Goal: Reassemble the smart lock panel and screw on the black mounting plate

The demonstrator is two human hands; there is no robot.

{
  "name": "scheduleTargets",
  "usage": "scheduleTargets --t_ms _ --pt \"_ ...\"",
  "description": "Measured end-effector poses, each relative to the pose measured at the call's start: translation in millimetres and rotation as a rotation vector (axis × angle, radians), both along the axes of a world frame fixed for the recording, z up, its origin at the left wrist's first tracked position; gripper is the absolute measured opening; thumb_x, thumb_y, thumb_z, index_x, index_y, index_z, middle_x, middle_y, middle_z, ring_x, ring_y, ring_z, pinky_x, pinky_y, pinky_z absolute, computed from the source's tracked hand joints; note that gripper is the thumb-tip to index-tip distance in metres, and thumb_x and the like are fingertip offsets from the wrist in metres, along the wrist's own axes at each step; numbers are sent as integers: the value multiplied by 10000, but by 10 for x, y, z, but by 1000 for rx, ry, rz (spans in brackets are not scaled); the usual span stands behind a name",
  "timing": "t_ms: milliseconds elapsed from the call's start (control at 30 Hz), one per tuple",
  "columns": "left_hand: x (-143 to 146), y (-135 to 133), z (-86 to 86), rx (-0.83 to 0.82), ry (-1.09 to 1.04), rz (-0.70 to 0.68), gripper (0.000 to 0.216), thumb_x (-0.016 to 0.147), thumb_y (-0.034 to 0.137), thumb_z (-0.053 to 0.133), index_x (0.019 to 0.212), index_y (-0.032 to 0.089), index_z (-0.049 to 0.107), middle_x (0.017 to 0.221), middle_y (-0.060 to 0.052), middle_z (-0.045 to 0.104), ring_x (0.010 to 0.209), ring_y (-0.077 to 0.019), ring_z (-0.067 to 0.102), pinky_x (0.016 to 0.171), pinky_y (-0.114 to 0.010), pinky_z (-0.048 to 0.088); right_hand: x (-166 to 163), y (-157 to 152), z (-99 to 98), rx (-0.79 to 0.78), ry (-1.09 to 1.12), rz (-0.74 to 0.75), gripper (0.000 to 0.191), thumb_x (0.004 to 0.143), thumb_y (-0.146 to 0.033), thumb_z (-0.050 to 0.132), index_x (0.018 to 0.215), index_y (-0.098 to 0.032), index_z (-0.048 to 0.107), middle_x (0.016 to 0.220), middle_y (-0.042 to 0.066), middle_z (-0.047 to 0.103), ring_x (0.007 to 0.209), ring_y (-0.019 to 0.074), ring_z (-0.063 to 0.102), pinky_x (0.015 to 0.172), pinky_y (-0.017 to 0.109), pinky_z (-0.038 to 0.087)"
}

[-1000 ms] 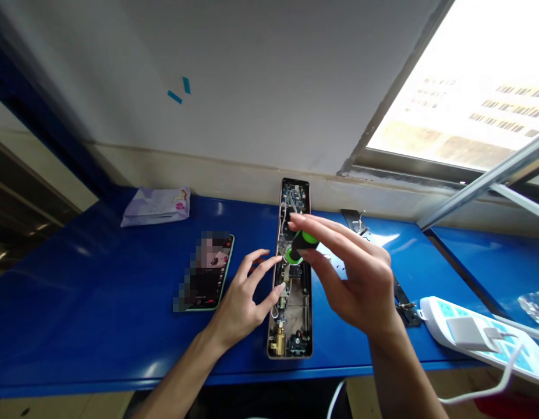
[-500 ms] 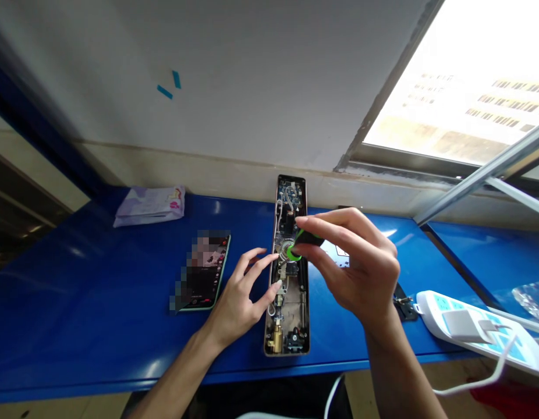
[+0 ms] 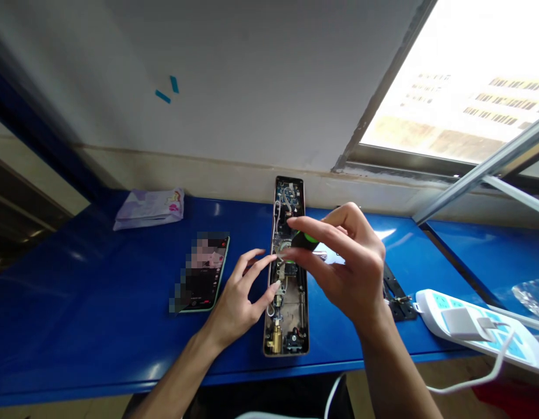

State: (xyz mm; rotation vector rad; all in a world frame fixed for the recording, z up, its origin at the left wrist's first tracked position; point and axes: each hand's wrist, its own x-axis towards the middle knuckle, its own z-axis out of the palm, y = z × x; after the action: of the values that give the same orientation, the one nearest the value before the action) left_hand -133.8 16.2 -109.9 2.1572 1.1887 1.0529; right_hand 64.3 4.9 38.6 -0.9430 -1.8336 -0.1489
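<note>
A long open lock body (image 3: 288,326) lies lengthwise on the blue bench (image 3: 86,302), its wires, circuit board and brass parts exposed. My right hand (image 3: 348,273) is closed round a green-and-black screwdriver handle (image 3: 305,240), held over the middle of the lock body; the tip is hidden by my fingers. My left hand (image 3: 241,297) rests at the lock body's left edge, fingers spread, fingertips touching its rim.
A phone (image 3: 202,273) lies screen-up left of the lock body. A purple packet (image 3: 148,208) sits at the back left. A white power strip (image 3: 479,337) with a plug and cable lies at the right. A black metal plate (image 3: 398,294) lies behind my right hand. The wall runs along the back.
My right hand has turned the screwdriver handle and closed its fingers further over it, hiding the green ring. My left hand has stayed at the lock body's edge.
</note>
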Motion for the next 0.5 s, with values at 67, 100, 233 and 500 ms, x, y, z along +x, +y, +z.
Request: scheduleTargets --t_ms 67,100,233,500 --pt "2 -2 -3 -3 -1 -3 437 1038 350 643 1470 319 582 1534 -92 534 1386 -273 607 1146 -436 569 -5 -13 15 -50 -31 13 280 1032 -222 665 1294 -215 763 1140 131 755 998 210 762 810 355 682" --pt "4 -3 -3 -4 -2 -3 431 1040 348 640 1467 319 585 1542 -91 529 1391 -273 604 1147 -438 569 -4 -21 21 -88 -46 63 349 1053 -156 581 1373 -192 714 1322 167 735 1181 239 745 944 394 670" --pt "8 -7 1 7 9 2 418 1046 351 633 1460 317 584 1547 -87 523 1398 -268 600 1163 -435 556 -9 -31 7 -136 -10 244 442 1029 -44 548 1418 -208 677 1428 133 724 1306 218 714 1036 358 647" --pt "-6 -3 -12 4 14 -8 441 1048 344 635 1482 314 559 1558 -92 511 1408 -271 593 1172 -433 550 -21 -44 -31 -86 9 92 287 999 -173 707 1280 -164 766 1082 120 704 951 194 738 796 334 671"
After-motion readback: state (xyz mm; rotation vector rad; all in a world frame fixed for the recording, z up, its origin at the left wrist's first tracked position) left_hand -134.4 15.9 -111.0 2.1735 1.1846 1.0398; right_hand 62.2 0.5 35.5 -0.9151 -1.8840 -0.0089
